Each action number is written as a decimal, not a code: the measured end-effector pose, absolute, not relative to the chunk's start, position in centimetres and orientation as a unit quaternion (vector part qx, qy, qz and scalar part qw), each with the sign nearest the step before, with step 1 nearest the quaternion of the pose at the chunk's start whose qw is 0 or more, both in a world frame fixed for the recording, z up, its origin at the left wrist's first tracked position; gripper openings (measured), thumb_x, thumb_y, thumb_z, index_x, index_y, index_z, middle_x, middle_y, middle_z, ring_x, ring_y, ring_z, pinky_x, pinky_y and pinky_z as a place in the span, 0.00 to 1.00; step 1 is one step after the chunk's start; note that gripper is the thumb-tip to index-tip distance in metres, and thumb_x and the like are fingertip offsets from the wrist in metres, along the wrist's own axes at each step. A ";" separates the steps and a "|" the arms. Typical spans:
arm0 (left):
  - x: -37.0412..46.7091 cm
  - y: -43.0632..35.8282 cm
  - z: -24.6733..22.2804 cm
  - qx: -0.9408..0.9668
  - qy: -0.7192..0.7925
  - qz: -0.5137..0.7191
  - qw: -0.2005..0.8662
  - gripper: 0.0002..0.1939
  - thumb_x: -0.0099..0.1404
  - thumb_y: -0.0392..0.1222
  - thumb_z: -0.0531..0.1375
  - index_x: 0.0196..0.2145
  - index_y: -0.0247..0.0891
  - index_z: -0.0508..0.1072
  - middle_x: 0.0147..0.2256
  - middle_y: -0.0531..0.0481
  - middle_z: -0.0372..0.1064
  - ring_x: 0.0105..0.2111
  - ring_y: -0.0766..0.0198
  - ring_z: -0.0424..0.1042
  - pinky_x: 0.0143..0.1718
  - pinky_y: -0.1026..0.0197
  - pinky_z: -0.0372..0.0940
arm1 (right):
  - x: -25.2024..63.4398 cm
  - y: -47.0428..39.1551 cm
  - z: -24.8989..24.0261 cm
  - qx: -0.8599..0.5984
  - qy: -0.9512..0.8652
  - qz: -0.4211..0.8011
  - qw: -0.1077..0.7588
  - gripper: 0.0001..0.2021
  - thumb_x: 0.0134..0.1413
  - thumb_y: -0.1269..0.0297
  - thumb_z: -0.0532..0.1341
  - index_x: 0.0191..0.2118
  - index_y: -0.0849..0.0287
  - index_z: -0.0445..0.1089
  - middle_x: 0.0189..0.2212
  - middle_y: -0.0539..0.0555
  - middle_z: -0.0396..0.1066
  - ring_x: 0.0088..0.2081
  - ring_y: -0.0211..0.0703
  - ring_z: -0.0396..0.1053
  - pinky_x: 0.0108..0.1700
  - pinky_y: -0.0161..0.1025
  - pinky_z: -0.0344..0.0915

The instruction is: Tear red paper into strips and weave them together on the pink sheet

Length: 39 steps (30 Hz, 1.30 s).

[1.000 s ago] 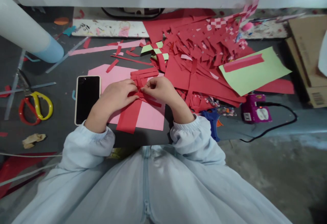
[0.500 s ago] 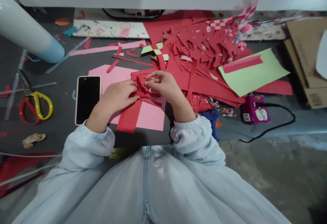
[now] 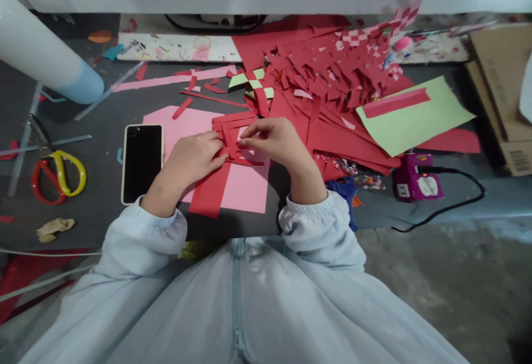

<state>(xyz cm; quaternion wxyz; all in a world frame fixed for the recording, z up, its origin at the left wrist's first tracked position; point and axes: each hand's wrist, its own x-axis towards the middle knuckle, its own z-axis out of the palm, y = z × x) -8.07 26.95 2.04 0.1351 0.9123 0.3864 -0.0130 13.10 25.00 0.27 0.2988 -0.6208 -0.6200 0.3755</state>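
Strips of red paper (image 3: 230,141) lie crossed over one another on a pink sheet (image 3: 245,189), right in front of you and between your two hands. Your left hand (image 3: 189,156) rests at their left side, its fingertips touching the red paper and its thumb a little apart from the forefinger; you cannot tell from this view whether it grips or only presses. Your right hand (image 3: 276,141) is at their right side, thumb and forefinger narrowed almost together, though whether a strip is pinched between them cannot be made out. A wider red band (image 3: 209,192) runs from under your left hand toward the near edge of the pink sheet.

Just left of that sheet you have a phone (image 3: 142,162) with a dark screen, and farther left a pair of scissors (image 3: 68,173) with red and yellow handles. On the far right of your hands spreads a heap of red cuttings (image 3: 328,78). A green sheet (image 3: 415,120) lies at the heap's right side, with a purple box (image 3: 409,178) near it on the near side.
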 end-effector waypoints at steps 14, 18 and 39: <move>-8.3 27.2 2.1 0.913 0.379 -0.013 0.151 0.16 0.70 0.48 0.57 0.44 0.35 0.77 0.47 0.42 0.76 0.49 0.51 0.75 0.41 0.54 0.68 | 13.1 24.8 0.5 -0.634 -0.709 0.263 0.163 0.07 0.47 0.67 0.66 0.34 0.58 0.80 0.34 0.55 0.78 0.35 0.44 0.70 0.36 0.39 0.59; -8.4 27.4 1.9 0.912 0.381 -0.008 0.151 0.17 0.71 0.47 0.54 0.46 0.35 0.77 0.47 0.42 0.76 0.49 0.51 0.75 0.41 0.54 0.67 | 13.1 24.8 0.4 -0.634 -0.714 0.247 0.163 0.05 0.48 0.68 0.66 0.33 0.60 0.79 0.33 0.56 0.78 0.34 0.43 0.69 0.35 0.38 0.57; -8.3 27.4 1.7 0.910 0.387 0.003 0.151 0.17 0.71 0.45 0.53 0.46 0.34 0.77 0.49 0.41 0.76 0.49 0.50 0.75 0.43 0.53 0.68 | 12.6 24.2 1.6 -0.588 -0.754 0.275 0.101 0.11 0.43 0.60 0.71 0.33 0.60 0.77 0.27 0.52 0.73 0.29 0.39 0.64 0.31 0.36 0.52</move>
